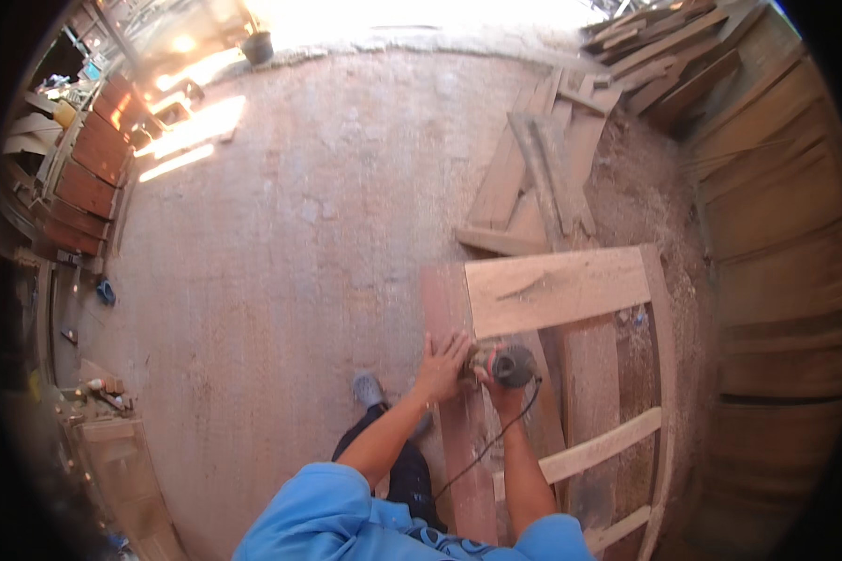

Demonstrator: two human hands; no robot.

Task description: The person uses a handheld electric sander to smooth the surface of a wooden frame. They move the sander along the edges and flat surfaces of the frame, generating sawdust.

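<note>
My right hand (499,393) is closed round a corded power tool (509,365), seen from above, with a dark round top and a red ring; its working end is hidden. A dark cord runs from it down past my right forearm. My left hand (445,366) lies with its fingers spread on the reddish side board (466,435) of a wooden frame, touching or close beside the tool's base. The frame has a wide pale top panel (558,289), a pale crosspiece (600,443) and a curved far side rail (665,449).
Loose planks (505,179) lie on the brick floor (288,210) beyond the frame, beside sawdust. More boards (673,49) are piled at the upper right. Large wooden panels (779,266) line the right side. A black bucket (257,48) stands at the upper left.
</note>
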